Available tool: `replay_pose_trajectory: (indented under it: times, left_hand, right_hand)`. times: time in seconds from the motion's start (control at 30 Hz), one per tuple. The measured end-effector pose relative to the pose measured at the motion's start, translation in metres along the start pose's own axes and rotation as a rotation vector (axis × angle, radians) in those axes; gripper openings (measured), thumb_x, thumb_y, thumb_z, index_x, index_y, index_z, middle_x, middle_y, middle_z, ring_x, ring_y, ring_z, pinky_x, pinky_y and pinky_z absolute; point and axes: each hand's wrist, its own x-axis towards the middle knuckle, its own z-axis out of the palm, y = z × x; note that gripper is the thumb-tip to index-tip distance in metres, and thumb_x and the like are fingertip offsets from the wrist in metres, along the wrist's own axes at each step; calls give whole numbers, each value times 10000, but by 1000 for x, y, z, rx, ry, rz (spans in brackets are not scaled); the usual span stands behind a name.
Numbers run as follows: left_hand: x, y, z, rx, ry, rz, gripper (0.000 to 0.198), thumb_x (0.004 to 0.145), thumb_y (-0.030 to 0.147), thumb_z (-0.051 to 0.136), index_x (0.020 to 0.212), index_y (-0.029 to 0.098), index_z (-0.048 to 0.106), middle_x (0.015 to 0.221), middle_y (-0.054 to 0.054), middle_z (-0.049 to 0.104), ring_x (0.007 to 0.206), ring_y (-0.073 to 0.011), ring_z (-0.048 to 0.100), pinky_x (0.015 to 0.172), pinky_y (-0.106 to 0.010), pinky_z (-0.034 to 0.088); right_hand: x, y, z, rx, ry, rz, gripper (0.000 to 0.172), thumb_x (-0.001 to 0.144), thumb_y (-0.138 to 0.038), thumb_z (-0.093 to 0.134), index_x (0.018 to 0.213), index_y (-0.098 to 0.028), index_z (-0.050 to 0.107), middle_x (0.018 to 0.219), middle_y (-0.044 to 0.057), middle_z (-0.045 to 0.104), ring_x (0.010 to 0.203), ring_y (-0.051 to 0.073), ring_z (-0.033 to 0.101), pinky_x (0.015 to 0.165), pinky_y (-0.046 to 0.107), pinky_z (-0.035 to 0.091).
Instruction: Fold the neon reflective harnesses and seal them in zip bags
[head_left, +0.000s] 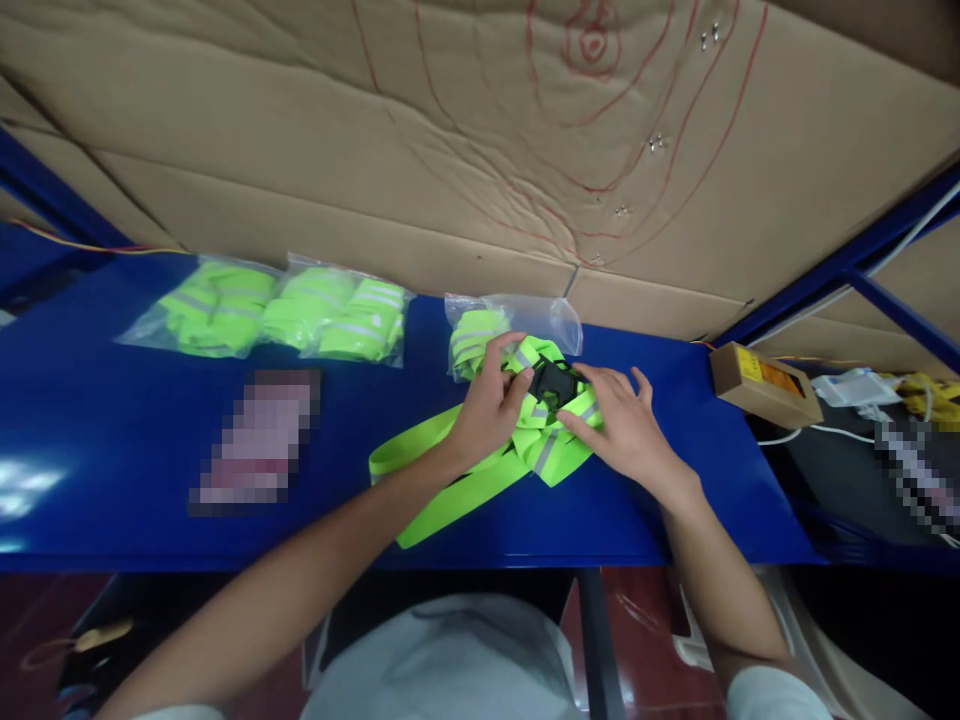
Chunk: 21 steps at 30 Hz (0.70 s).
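A neon yellow-green reflective strap (pixel 551 455) with grey stripes lies partly bunched on the blue table, and a loose loop trails to the left. At the middle of the bunch is a black plastic buckle (pixel 555 382). My left hand (pixel 489 400) pinches the strap beside the buckle, thumb pressed to the buckle's left side. From the right, my right hand (pixel 624 422) holds the strap near the buckle's other side between thumb and fingers. Just behind the hands sits a clear plastic bag (pixel 480 335) with a similar folded strap in it.
Several bagged neon straps (pixel 330 310) lie along the back left of the blue table (pixel 360 410). A blurred flat item (pixel 259 440) rests in front of them. A cardboard box (pixel 765 385) stands at the right edge. Cardboard sheeting (pixel 420 200) with red lines backs the table.
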Motion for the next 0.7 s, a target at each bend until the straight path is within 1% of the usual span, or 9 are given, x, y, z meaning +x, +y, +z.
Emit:
replay_pose_trajectory:
  times: [0.1,0.17,0.2,0.23,0.3,0.37,0.47,0.57,0.7]
  left_hand:
    - [0,0,-1,164,-17,25,476,1053,364,436,1491,223,315,660,47,500,555,-156,548,542,-273,459]
    - [-1,3,-1,418,58,176,488,1021,275,468,1488,188,353,949,-88,645,901,-248,675,753,-379,559]
    - [-2,5,-1,556,101,287,488,997,234,495,1474,187,397,1176,-163,628,1133,-303,640,898,-450,552]
    - [-3,8,-1,680,130,399,482,976,205,520,1452,200,449,1379,-203,537,1320,-348,539,1026,-513,499]
    - [-4,14,-2,858,98,554,444,956,195,556,1398,241,539,1560,-183,392,1468,-378,391,1144,-565,401]
    - [-2,18,-6,931,-14,584,383,956,228,586,1338,242,592,1497,-153,488,1412,-348,473,1125,-528,434]
    - [2,18,-15,925,-138,540,312,970,270,602,1272,194,612,1302,-121,639,1234,-282,611,1043,-440,514]
    - [6,14,-22,942,-197,560,293,980,249,595,1265,182,606,1246,-102,668,1184,-254,630,1008,-396,530]
    - [5,12,-24,1121,-241,684,251,1001,243,551,1213,123,612,1127,-113,689,1098,-263,651,877,-374,547]
  right_hand:
    - [-1,7,1,-30,-75,-63,581,1029,-469,518,1534,-233,352,1476,134,581,1379,321,515,1212,649,102]
    - [0,7,3,-88,-32,-60,559,1022,-408,530,1511,-178,387,1401,154,623,1313,319,556,1206,626,133]
    - [1,5,4,-120,1,-61,552,1011,-380,541,1495,-151,406,1358,163,640,1275,319,573,1199,612,156]
    - [1,3,5,-145,32,-73,556,997,-355,551,1487,-131,415,1327,170,649,1245,321,582,1189,600,179]
    - [2,-3,5,-170,77,-123,594,969,-308,560,1508,-119,399,1298,171,650,1213,318,587,1174,580,205]
    - [2,-7,3,-172,103,-176,645,941,-266,559,1541,-133,364,1283,159,649,1200,309,587,1168,565,212]
    - [1,-8,0,-152,106,-221,671,923,-238,555,1557,-160,353,1253,139,652,1177,297,595,1158,549,224]
    - [0,-7,0,-117,96,-253,634,938,-258,556,1541,-160,384,1249,136,653,1158,289,603,1152,536,241]
    - [-1,-15,1,-116,44,-248,574,982,-340,561,1508,-145,436,1271,142,653,1186,283,600,1191,536,211]
